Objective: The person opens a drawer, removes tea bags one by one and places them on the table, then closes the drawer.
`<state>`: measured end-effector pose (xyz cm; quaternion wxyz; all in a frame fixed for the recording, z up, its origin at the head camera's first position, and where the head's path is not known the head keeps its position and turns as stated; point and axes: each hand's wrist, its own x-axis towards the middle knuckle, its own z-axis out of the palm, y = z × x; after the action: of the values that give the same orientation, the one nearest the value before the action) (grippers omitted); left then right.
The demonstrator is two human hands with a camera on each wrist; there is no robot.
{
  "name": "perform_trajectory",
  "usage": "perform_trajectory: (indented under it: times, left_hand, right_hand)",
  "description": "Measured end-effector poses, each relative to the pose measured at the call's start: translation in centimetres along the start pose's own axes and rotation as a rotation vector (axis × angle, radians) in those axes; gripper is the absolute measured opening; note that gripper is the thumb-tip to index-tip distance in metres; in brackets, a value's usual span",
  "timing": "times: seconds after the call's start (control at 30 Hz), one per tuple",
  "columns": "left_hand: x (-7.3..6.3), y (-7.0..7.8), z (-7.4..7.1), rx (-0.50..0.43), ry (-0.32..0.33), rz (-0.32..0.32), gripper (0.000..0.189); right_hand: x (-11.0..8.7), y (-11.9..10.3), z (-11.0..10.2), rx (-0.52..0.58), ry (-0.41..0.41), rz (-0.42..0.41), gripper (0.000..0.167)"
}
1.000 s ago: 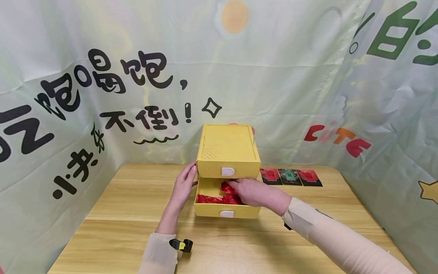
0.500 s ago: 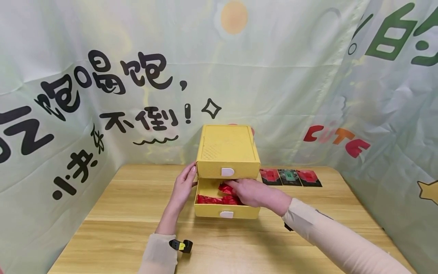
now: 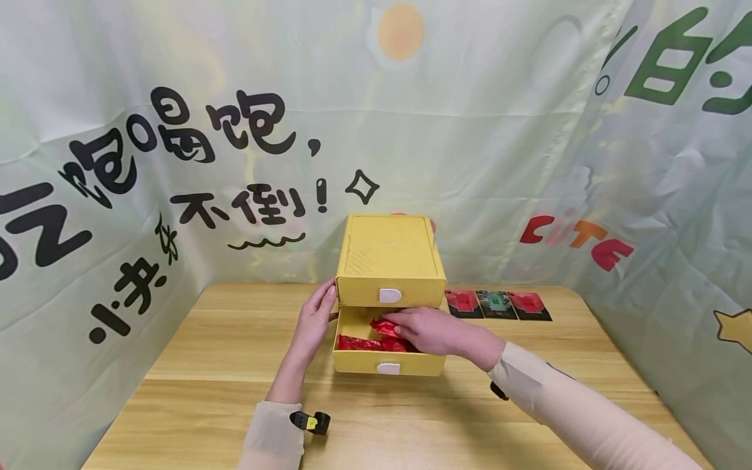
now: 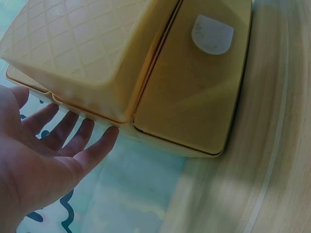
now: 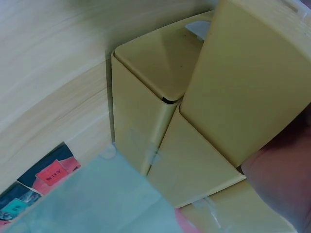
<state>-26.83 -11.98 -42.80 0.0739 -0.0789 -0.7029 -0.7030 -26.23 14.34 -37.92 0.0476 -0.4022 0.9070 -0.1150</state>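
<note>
Head, right hand: I see the right hand (image 3: 436, 329) in the pulled-out drawer (image 3: 358, 363), fingers on a red packet (image 3: 382, 327); pinching or resting, I cannot tell.
Head, left hand: the left hand (image 3: 311, 321) is beside the yellow cabinet (image 3: 393, 245), probably bracing it.
Left wrist, fingers: spread, tips against the cabinet's side, gripping nothing.
Right wrist, drawer: juts out, presumably for access; fingertips hidden.

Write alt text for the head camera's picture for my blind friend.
A person's right hand touches a red packet in the open drawer of a yellow box, while the left hand rests against the box's left side. More red packets lie near the drawer's front. Three dark cards lie to the right on a wooden table.
</note>
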Motion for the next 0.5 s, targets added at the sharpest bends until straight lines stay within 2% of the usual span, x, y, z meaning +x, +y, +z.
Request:
perform_trajectory:
  times: [0.3,0.5]
  left_hand:
    - [-0.07,0.02,0.06,0.006,-0.001,-0.006,0.050]
    - [-0.05,0.06,0.08,0.001,0.003,-0.005,0.049]
  right_hand:
    - [-0.47,0.17,-0.36,0.139,0.016,-0.027,0.041]
    - [-1.03,-0.29,-0.67,0.181,0.049,-0.035,0.042]
